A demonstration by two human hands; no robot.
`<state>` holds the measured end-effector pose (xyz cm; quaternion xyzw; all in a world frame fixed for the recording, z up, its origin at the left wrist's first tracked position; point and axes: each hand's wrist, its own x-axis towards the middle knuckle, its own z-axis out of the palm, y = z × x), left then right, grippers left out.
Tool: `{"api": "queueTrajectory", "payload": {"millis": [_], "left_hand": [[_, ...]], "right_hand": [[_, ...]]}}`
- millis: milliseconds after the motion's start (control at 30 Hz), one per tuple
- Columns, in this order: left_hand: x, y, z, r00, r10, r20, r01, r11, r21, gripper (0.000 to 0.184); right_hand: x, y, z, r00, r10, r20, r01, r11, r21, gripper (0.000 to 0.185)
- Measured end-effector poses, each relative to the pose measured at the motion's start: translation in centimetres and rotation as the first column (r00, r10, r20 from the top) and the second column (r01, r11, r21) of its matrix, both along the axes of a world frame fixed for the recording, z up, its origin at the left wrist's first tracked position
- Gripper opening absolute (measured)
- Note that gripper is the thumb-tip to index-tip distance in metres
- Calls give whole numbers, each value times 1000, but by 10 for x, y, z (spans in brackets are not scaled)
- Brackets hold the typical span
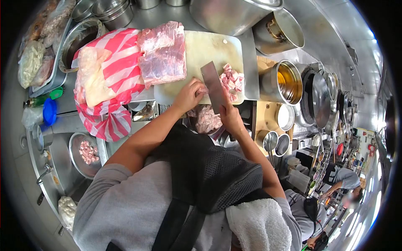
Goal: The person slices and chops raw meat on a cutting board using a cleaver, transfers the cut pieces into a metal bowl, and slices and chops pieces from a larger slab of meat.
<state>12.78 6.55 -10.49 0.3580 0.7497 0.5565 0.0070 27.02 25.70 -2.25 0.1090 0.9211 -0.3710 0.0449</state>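
Observation:
My right hand (230, 117) is wrapped around the handle of a cleaver (212, 83), whose broad blade stands over the cutting board (205, 47). Just left of the blade, my left hand (189, 96) is closed with curled fingers on a small piece of meat (204, 90), mostly hidden. Cut chunks of meat (231, 82) lie in a pile on the board, right of the blade. A large slab of raw meat (162, 53) rests partly on the board and on a red-and-white striped plastic bag (121, 67). Below the board's near edge sits more cut meat (208, 119).
A metal bowl of meat pieces (85, 164) stands in the sink at left. Pots line the back and right, including a large pot (234, 16) and one with amber liquid (287, 83). Pale meat or fat (95, 79) lies on the bag. Two people work at lower right.

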Motion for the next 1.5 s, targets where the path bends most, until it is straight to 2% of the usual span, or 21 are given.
{"api": "queueTrajectory", "payload": {"millis": [100,200,367,467,533,667,733,767,800,833,867,933,1000,1067,1100,1167,1233,1300,1433,1467,1500], "left_hand": [[0,0,1,1000,20,21,-19,1000,-16,18],[-1,1,-3,995,49,88,-49,999,-3,13],[-8,2,-12,999,8,-50,-7,1000,31,21],[-7,0,-5,1000,17,-17,-17,1000,-11,23],[-8,0,-4,1000,18,2,-18,1000,3,24],[-9,-1,-5,1000,16,-2,-16,1000,23,25],[-9,1,-9,999,38,-25,-38,999,15,25],[-8,1,-12,997,49,-51,-48,999,11,26],[-9,1,-14,998,52,-47,-52,999,7,26],[-10,0,-16,1000,-4,15,3,1000,28,27],[-10,0,-16,995,-62,73,58,997,52,28],[-11,1,-15,999,-38,-2,38,998,49,29],[-10,1,-10,996,-24,-87,29,998,54,29],[-4,2,-7,998,9,69,-11,999,34,24],[1,3,-5,998,5,59,-7,999,42,24],[-1,2,-2,989,143,34,-142,990,-26,17],[-6,11,-16,970,230,74,-235,969,71,16],[-9,15,-25,913,395,105,-408,900,157,16],[-12,18,-24,918,320,233,-386,855,346,10],[-16,18,-31,927,307,214,-367,857,361,10],[-13,16,-25,934,323,154,-353,902,248,12]], "right_hand": [[26,5,22,985,-38,168,52,996,-77,87],[47,9,34,993,8,119,-2,999,-52,86],[33,7,42,990,47,136,-37,996,-79,86],[14,1,41,960,6,280,10,998,-55,87],[4,-1,31,993,57,102,-51,997,-61,90],[-17,-9,23,969,15,248,2,998,-68,91],[-19,-9,-5,1000,26,14,-25,999,-46,89],[-25,-10,-20,999,31,19,-30,998,-50,89],[-36,-13,-34,988,57,-140,-53,998,34,89],[-49,-16,-41,951,94,-295,-60,991,120,89],[-63,-15,-45,951,93,-293,-61,991,117,89],[-94,-12,-44,995,64,-72,-50,982,182,88],[-102,-14,-46,992,60,-108,-39,981,191,88],[-100,-15,-47,987,64,-147,-32,977,213,89],[-94,-16,-50,986,75,-147,-38,970,240,89],[-81,-19,-38,993,73,-90,-57,983,176,90],[-43,-14,-41,966,106,-236,-82,990,112,90],[-3,-11,-36,993,57,-100,-46,993,108,89],[-3,1,-9,998,55,25,-58,984,166,88],[-9,10,10,990,80,120,-111,953,282,87],[-14,20,10,993,81,80,-104,933,345,85]]}}
